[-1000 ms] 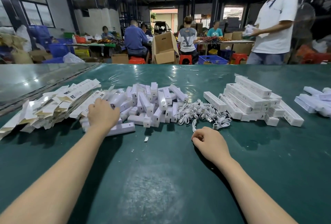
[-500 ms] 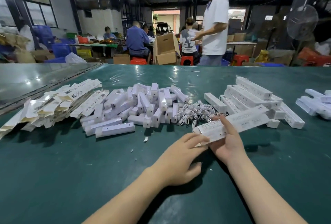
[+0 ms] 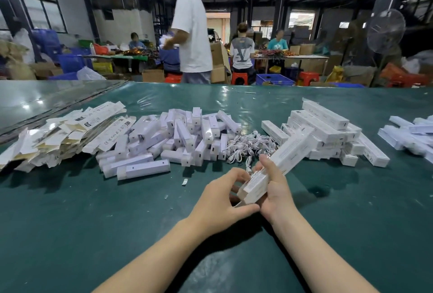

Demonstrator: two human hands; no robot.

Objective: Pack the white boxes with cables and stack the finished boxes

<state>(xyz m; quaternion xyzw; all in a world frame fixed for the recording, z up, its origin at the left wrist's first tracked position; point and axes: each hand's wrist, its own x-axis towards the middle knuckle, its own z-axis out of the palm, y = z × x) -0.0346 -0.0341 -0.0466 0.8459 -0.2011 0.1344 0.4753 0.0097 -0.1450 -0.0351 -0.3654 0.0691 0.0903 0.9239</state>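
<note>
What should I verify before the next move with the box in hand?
1. Grip: right hand holds the white box: ok.
2. Support: left hand holds its near end: ok.
3. Cable inside it: cannot tell.
4. Near end closed: cannot tell.
5. Supply: loose cables lie just beyond the hands: ok.
6. Drop spot: stack of finished boxes stands right of the cables on the table: ok.

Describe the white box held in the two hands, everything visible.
The white box is a long, slim carton, seemingly card, with small dark print and reddish text near its close end. It is held above the green table, tilted, with its far end pointing up-right toward the stacked boxes. The right hand grips its near part; the left hand pinches the near end.
</note>
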